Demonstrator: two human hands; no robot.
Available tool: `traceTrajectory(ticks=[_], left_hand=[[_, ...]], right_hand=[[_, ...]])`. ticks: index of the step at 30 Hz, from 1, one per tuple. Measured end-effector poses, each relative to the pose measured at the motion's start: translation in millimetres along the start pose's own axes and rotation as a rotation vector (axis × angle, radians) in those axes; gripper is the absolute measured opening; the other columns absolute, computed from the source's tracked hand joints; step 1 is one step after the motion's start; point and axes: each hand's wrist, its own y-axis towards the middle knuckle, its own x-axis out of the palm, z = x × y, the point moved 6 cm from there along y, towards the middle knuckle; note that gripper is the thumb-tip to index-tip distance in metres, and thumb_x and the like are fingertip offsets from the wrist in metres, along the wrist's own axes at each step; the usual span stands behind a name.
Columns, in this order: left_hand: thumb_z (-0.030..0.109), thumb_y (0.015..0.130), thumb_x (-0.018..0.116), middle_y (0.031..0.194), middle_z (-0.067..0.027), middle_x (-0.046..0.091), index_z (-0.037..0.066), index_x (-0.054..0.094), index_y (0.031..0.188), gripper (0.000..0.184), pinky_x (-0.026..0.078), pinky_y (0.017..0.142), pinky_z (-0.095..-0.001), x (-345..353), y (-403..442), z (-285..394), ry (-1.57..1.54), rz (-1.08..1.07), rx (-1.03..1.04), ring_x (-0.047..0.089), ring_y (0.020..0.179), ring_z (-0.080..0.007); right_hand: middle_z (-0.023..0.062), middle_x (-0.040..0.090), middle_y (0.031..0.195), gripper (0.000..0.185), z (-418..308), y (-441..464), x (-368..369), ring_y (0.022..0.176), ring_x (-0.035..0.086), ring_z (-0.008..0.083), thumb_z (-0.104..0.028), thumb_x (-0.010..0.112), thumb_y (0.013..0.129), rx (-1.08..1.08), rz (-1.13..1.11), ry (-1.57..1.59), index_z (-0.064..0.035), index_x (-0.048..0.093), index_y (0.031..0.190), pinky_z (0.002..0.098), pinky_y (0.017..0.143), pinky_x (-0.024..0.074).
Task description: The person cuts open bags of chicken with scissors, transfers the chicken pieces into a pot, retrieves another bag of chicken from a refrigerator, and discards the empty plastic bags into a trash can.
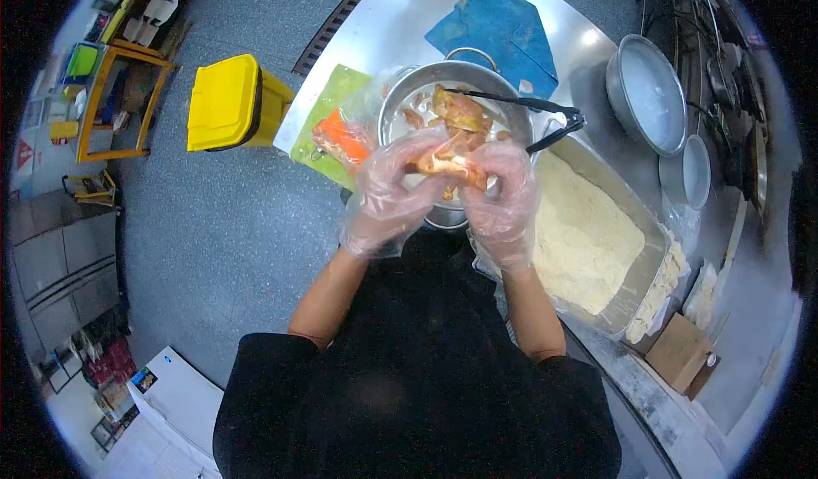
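My left hand (pixel 385 193) and my right hand (pixel 503 202), both in clear plastic gloves, grip a piece of raw, reddish-orange chicken (pixel 454 165) from either side. Fingers and thumbs pinch its two ends, hiding part of it. Beneath it stands a metal pot (pixel 394 97) with more chicken pieces (pixel 460 111) in whitish liquid. Black-handled tongs (pixel 511 100) lie across the pot's right rim, their handles pointing right. Close to my right hand is a metal tray (pixel 629 191) holding pale yellow flour or breading (pixel 588 236).
On the steel table, a green board (pixel 322 159) with an orange package (pixel 342 136) lies left of the pot. A blue cloth (pixel 501 31) lies behind it. Metal bowls (pixel 635 121) stand far right, above a cardboard box (pixel 677 351). A yellow bin (pixel 223 108) stands on the floor, left.
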Motion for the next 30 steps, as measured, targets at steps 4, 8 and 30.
traceTrajectory(ticks=[4, 8, 30], left_hand=[[0.006, 0.076, 0.073, 0.123, -0.0136, 0.060, -0.002, 0.056, 0.122, 0.049, 0.047, 0.099, -0.0342, 0.5, 4.9, 15.8, -0.106, -0.063, -0.087, 0.059, 0.112, -0.0202], [0.008, 0.080, 0.072, 0.130, -0.0094, 0.055, 0.002, 0.061, 0.120, 0.042, 0.045, 0.100, -0.0337, -1.3, 9.0, 1.4, -0.671, -0.172, -0.425, 0.056, 0.115, -0.0183], [0.012, 0.079, 0.075, 0.096, -0.0138, 0.070, 0.001, 0.065, 0.103, 0.028, 0.054, 0.075, -0.0298, -3.6, 29.6, 32.7, 0.397, -0.143, 0.108, 0.068, 0.081, -0.0175]], right_hand=[[0.0112, 0.059, 0.095, 0.033, -7.6, -0.6, -4.8, 0.087, 0.060, 0.0309, -0.001, 0.075, 0.066, -0.085, -0.013, -0.163, -0.0074, 0.056, 0.093, 0.0400, 0.075, 0.0486], [0.0109, 0.058, 0.097, 0.035, -9.4, -1.3, -11.9, 0.087, 0.060, 0.0309, -0.002, 0.077, 0.064, -0.133, -0.063, -0.236, -0.0095, 0.058, 0.092, 0.0403, 0.073, 0.0487], [0.0117, 0.061, 0.115, 0.028, 15.6, -18.2, 12.1, 0.104, 0.060, 0.0209, -0.006, 0.068, 0.084, 0.609, 0.107, 0.432, 0.0001, 0.061, 0.111, 0.0344, 0.089, 0.0501]])
